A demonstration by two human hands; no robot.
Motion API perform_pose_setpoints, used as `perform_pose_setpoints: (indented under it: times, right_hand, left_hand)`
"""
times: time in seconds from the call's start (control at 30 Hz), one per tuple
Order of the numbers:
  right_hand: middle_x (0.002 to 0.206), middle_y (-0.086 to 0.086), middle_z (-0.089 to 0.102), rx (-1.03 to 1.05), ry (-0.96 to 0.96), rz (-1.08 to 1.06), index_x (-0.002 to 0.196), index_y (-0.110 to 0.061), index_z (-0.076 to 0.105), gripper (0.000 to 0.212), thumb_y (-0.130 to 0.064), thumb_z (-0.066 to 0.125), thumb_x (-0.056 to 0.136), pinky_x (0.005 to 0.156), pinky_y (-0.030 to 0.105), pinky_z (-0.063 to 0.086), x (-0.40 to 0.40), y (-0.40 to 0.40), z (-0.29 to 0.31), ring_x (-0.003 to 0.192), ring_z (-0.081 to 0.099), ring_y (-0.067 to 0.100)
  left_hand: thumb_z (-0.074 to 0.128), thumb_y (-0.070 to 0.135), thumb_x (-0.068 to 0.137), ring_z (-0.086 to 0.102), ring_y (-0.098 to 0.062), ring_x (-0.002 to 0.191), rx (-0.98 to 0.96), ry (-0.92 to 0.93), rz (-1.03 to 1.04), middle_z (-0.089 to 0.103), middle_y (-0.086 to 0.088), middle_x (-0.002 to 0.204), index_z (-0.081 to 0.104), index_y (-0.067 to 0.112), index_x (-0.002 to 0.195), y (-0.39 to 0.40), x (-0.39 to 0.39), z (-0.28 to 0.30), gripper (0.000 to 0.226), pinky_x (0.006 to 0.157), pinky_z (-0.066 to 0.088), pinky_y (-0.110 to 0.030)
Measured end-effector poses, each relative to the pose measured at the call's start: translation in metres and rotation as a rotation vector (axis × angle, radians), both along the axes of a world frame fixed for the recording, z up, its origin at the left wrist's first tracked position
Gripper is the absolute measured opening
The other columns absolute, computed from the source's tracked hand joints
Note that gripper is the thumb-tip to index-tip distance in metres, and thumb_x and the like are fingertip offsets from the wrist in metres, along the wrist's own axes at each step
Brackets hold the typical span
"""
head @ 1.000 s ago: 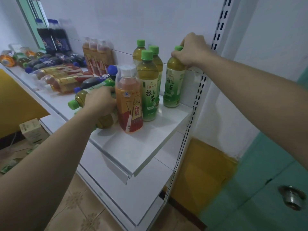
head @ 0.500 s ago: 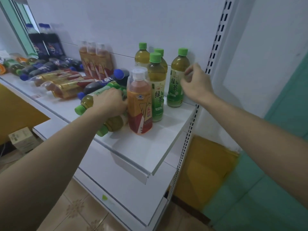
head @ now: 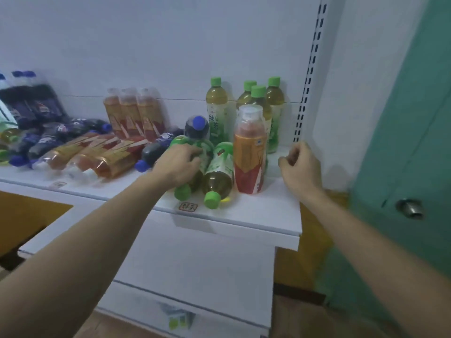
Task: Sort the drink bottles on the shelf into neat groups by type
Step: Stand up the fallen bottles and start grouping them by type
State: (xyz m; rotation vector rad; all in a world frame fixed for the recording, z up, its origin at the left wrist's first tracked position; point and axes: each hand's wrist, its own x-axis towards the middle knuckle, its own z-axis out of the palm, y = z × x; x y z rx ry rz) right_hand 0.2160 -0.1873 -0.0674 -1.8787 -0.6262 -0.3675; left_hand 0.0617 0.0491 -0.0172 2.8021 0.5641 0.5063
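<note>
Green-tea bottles (head: 258, 103) — four stood upright at shelf (head: 244, 213) back right | two lying at front, one gripped by left hand (head: 178, 164) | right hand (head: 300, 167) loosely curled, nothing held | red-tea bottle (head: 249, 152) misplaced — sorting judged partly done

Bare shelf (head: 280, 203) right of upright orange bottle (head: 249, 152).

Two bare forearms, no sleeves, bare left hand (head: 179, 164), right hand (head: 301, 169)
</note>
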Motion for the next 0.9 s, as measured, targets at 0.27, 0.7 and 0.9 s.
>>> perform_pose_setpoints:
  times: [0.27, 0.7, 0.9]
  right_hand:
    - [0.060, -0.005, 0.039, -0.165, -0.196, 0.250, 0.068, -0.017, 0.036, 0.035, -0.013, 0.063, 0.090, 0.053, 0.032, 0.035, -0.087, 0.001, 0.005, 0.056, 0.038, 0.011]
    - [0.063, -0.008, 0.048, -0.600, -0.456, 0.091, 0.094, -0.030, 0.026, 0.047, -0.052, 0.065, 0.082, 0.045, 0.025, 0.029, -0.142, 0.060, 0.011, 0.049, 0.047, 0.020]
    - [0.060, -0.011, 0.047, -0.504, -0.478, -0.115, 0.089, -0.027, 0.043, 0.023, -0.043, 0.055, 0.079, 0.049, 0.025, 0.029, -0.145, 0.081, 0.078, 0.050, 0.042, 0.012]
  left_hand:
    - [0.045, 0.028, 0.099, 0.057, -0.034, 0.118, 0.096, -0.022, -0.027, 0.066, -0.013, 0.127, 0.069, 0.015, 0.125, 0.003, -0.009, -0.004, 0.038, 0.103, 0.043, -0.046]
    - [0.041, 0.033, 0.099, 0.051, -0.028, 0.125, 0.169, 0.043, -0.094, 0.061, -0.005, 0.134, 0.066, 0.020, 0.125, 0.017, -0.008, -0.004, 0.039, 0.107, 0.029, -0.053]
    - [0.045, 0.015, 0.099, 0.054, -0.026, 0.127, 0.007, 0.072, -0.384, 0.062, -0.005, 0.139, 0.069, 0.024, 0.129, 0.081, -0.005, 0.012, 0.040, 0.107, 0.039, -0.036]
